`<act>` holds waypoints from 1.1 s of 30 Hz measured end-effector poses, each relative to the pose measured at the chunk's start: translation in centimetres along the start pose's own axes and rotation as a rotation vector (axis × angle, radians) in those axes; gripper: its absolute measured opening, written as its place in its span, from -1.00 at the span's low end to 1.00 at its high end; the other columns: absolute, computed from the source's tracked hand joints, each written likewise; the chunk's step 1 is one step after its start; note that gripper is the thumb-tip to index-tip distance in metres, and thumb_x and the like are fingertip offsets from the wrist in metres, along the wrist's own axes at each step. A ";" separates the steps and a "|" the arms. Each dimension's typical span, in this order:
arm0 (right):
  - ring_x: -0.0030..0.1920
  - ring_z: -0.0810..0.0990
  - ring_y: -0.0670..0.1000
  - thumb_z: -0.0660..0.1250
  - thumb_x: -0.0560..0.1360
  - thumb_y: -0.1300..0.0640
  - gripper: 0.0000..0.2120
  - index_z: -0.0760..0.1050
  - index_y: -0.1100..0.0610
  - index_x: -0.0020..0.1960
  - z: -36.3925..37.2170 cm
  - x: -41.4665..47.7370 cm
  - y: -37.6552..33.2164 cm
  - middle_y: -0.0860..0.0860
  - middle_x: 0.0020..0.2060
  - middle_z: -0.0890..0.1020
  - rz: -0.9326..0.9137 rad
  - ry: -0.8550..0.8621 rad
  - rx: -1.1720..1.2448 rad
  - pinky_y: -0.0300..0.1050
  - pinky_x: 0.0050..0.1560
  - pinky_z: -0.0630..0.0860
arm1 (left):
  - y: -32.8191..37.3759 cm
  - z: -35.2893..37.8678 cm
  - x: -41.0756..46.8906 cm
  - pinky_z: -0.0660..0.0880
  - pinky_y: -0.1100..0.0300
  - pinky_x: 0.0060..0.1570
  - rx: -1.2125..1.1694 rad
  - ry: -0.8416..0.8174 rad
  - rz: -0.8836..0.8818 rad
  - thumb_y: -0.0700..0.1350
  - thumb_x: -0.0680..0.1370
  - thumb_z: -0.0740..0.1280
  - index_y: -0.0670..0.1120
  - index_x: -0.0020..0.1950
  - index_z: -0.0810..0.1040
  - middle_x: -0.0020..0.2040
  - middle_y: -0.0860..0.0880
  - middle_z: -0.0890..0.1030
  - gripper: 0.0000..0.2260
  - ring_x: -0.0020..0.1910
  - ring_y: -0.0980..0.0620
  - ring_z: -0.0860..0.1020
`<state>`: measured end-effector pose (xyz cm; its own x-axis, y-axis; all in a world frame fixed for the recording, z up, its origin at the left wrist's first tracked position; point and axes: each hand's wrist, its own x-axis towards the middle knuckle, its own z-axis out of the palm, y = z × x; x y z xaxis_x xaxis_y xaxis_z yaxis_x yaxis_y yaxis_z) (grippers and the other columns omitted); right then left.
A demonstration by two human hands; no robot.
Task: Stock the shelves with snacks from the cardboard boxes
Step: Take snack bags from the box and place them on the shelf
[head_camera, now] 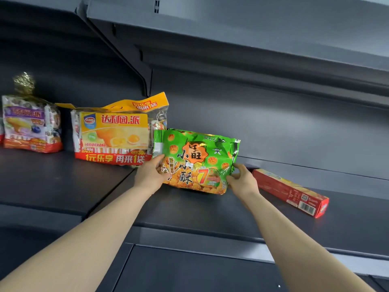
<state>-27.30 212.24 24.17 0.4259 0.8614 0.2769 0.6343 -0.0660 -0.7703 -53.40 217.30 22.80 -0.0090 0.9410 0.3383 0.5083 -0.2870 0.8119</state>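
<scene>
Green snack bag (pixel 195 161) upright on shelf (pixel 210 209), between yellow pack (pixel 114 131) at left and red box (pixel 291 191) at right. Left hand (pixel 150 174) and right hand (pixel 242 180) pinching bag's lower corners; long axis left-right.

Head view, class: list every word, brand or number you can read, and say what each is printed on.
"达利园.派": front label of the yellow pack.
"1元乐享 再来1袋": red bottom band of the yellow pack.
"小小酥" and "7": front of the green bag.
Title on the purple pack: too blurred to read.
Barcode and small print on the red box: too small to read.
</scene>
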 end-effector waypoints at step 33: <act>0.24 0.51 0.25 0.18 0.51 0.36 -0.49 0.42 0.14 0.44 1.1 -19.4 -4.1 0.21 0.26 0.57 -0.342 0.064 -0.387 0.01 0.17 0.45 | -1.0 -7.5 -17.1 0.39 0.24 0.07 -0.004 -0.034 0.170 -0.13 0.55 0.40 0.01 0.35 0.52 0.21 0.01 0.61 -0.64 0.05 0.10 0.55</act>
<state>-38.82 196.35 21.33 0.1832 0.8344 0.5199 0.9313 0.0221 -0.3637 -60.25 200.17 19.80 0.1062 0.8841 0.4550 0.4963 -0.4437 0.7462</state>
